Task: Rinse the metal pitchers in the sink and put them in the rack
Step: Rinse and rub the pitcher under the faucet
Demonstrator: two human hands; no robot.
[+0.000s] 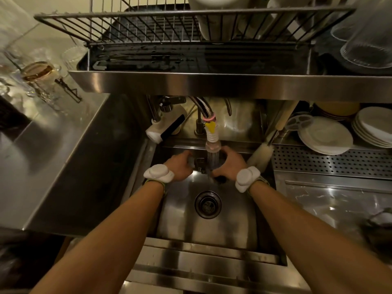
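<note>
The small, dark-gleaming metal pitcher sits low at the back of the stainless steel sink, held right under the clear plastic faucet nozzle so that the falling water runs into and over it. Both hands grip it. The left hand has its fingers curled round the left side, and the right hand wraps the part beneath the spray, probably to steady and turn it as it rinses. Hands and water hide so much that I cannot tell whether this is one pitcher or two held together. The round black drain lies nearer the person, uncovered, so the water can run off. A pale bottle brush leans at the sink's right corner, with stacked white plates beyond it. Directly overhead hangs the wire dish rack, close enough for a lift straight up once rinsing is judged done.
</note>
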